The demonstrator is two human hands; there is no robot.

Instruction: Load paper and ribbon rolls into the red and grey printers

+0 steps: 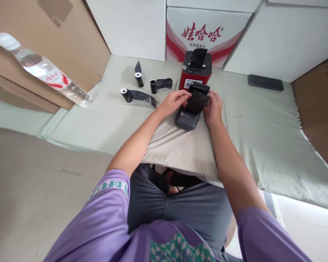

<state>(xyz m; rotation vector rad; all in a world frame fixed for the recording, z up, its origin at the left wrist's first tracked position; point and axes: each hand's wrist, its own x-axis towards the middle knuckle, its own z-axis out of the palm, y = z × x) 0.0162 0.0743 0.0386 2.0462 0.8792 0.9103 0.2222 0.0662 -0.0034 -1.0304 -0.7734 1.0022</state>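
A small dark grey portable printer lies on the cloth-covered table in front of me, its black lid raised at the far end. A wide black strip stands up out of it. From the left, my left hand closes its thumb and fingertips on the strip's edge. My right hand grips the strip's other edge, with some fingertips hidden behind it. Just behind stands a red and black printer, with another black strip coming out of its top.
Left of the printers lie three black rolls with loose tails: one roll, a second roll and a third roll. A water bottle is farther left, near cardboard boxes. A black phone lies right. White boxes line the back.
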